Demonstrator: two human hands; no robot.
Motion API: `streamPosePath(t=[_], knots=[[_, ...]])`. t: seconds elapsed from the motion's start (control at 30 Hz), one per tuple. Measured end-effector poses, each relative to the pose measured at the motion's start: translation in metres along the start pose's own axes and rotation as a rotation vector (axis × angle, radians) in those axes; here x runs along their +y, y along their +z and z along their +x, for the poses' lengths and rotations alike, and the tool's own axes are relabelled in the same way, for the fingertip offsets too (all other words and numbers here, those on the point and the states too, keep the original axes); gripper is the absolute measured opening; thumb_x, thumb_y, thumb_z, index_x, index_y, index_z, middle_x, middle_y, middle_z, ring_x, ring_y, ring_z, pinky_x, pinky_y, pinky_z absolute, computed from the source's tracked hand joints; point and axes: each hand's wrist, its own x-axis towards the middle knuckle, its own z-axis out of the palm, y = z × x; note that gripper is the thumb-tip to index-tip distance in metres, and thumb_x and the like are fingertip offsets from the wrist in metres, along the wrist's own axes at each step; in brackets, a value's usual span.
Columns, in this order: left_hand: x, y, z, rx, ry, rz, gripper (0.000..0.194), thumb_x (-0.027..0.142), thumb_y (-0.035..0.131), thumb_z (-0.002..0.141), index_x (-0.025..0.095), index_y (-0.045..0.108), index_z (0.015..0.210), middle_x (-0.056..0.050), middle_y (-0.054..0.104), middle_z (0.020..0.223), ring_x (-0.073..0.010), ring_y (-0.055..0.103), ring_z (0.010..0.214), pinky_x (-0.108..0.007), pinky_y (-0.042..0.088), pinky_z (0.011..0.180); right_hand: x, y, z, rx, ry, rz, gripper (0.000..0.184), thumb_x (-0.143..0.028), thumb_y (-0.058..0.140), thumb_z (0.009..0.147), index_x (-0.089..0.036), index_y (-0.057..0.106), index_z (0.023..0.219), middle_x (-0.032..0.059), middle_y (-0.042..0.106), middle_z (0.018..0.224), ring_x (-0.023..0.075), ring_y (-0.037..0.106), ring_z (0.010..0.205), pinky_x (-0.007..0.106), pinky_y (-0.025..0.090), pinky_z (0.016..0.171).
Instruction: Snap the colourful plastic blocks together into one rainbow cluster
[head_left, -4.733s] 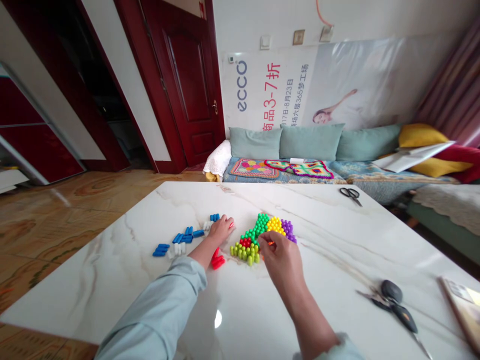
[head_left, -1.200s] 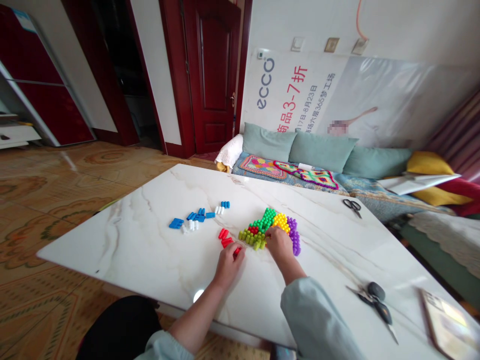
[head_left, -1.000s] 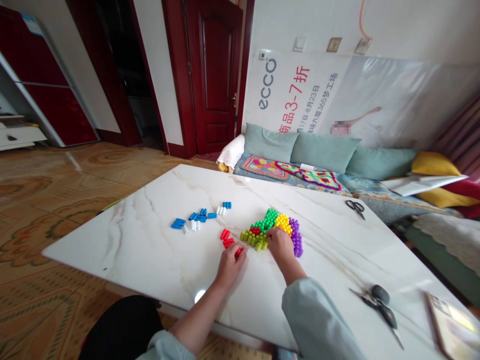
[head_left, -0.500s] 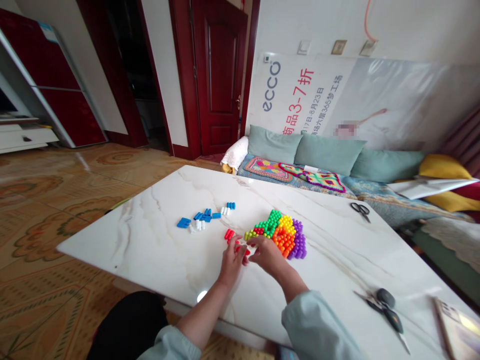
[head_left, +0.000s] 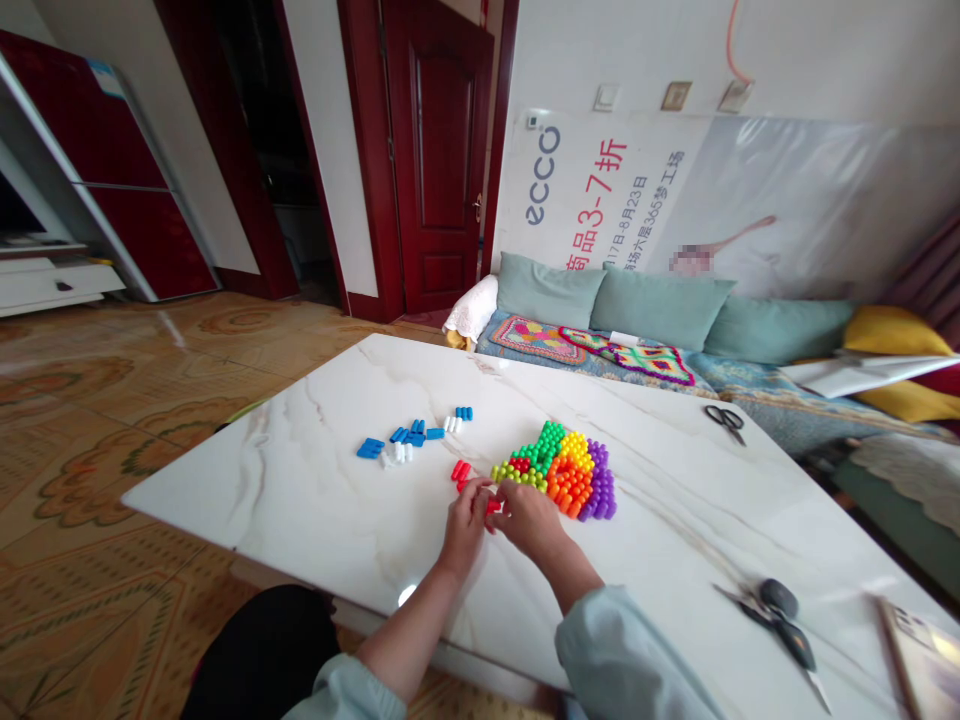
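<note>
Both of my hands meet over the table, fingertips nearly touching. My left hand (head_left: 465, 528) is closed in a pinch on small glossy red beads (head_left: 493, 506), which show between the two hands. From the other side, my right hand (head_left: 531, 518) pinches close against them; its fingers hide what they hold. Just beyond lies a joined patch of beads with green (head_left: 551, 437), yellow (head_left: 575, 447), orange (head_left: 568, 486), purple (head_left: 602, 482) and olive (head_left: 531, 478) areas. Loose red beads (head_left: 460, 470) sit just past my left fingers.
Blue tube-like beads (head_left: 370, 448) and white ones (head_left: 403, 454) lie in small groups to the left. Black-handled scissors (head_left: 726, 420) rest near the far right edge. Another black-handled cutting tool (head_left: 784, 625) and a phone (head_left: 919, 660) lie at the right on the marbled table (head_left: 315, 490).
My hands have drawn slightly closer together, and the right wrist has turned a little. The beads on the table keep their places; the view has shifted slightly.
</note>
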Motion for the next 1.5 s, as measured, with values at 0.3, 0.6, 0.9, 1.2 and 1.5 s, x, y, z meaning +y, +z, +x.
streamPosePath(t=[0.3, 0.6, 0.9, 1.2, 1.5], knots=[[0.000, -0.002, 0.003, 0.019, 0.071, 0.069, 0.037, 0.048, 0.048, 0.090, 0.017, 0.062, 0.104, -0.008, 0.069, 0.098, -0.0216, 0.064, 0.093, -0.032, 0.054, 0.077, -0.004, 0.002, 0.002, -0.002, 0.043, 0.002, 0.020, -0.027, 0.060, 0.075, -0.020, 0.067, 0.092, 0.0072, 0.071, 0.091, 0.0208, 0.065, 0.086, 0.025, 0.040, 0.064], [-0.001, -0.001, 0.002, -0.051, 0.130, 0.134, 0.025, 0.033, 0.047, 0.091, 0.017, 0.064, 0.100, -0.008, 0.066, 0.099, -0.0194, 0.063, 0.092, -0.031, 0.052, 0.080, 0.006, 0.001, 0.005, 0.095, 0.097, 0.071, 0.015, -0.018, 0.053, 0.078, -0.019, 0.066, 0.085, 0.0053, 0.070, 0.087, 0.0173, 0.064, 0.081, 0.023, 0.037, 0.060], [-0.007, 0.003, 0.003, 0.060, 0.180, 0.313, 0.016, 0.014, 0.058, 0.073, 0.018, 0.062, 0.088, -0.004, 0.063, 0.086, -0.0145, 0.059, 0.072, -0.023, 0.050, 0.060, 0.009, 0.007, 0.009, 0.054, 0.119, -0.144, 0.018, -0.014, 0.051, 0.084, -0.017, 0.064, 0.096, 0.0094, 0.070, 0.091, 0.0208, 0.067, 0.085, 0.024, 0.039, 0.062], [-0.011, 0.006, 0.004, 0.053, 0.175, 0.311, 0.040, 0.008, 0.055, 0.068, 0.018, 0.062, 0.106, -0.007, 0.064, 0.100, -0.0128, 0.059, 0.069, -0.022, 0.049, 0.056, 0.022, -0.022, 0.003, 0.107, 0.154, -0.066, 0.010, -0.025, 0.058, 0.083, -0.020, 0.066, 0.086, 0.0057, 0.069, 0.086, 0.0187, 0.064, 0.082, 0.023, 0.034, 0.058], [-0.017, 0.014, 0.007, 0.005, 0.145, 0.509, 0.036, 0.006, 0.055, 0.070, 0.019, 0.065, 0.103, -0.004, 0.068, 0.090, -0.0155, 0.062, 0.073, -0.028, 0.050, 0.071, 0.041, -0.038, -0.008, 0.148, 0.216, 0.020, 0.010, -0.027, 0.059, 0.080, -0.022, 0.068, 0.080, 0.0023, 0.070, 0.084, 0.0164, 0.063, 0.080, 0.022, 0.032, 0.056]])
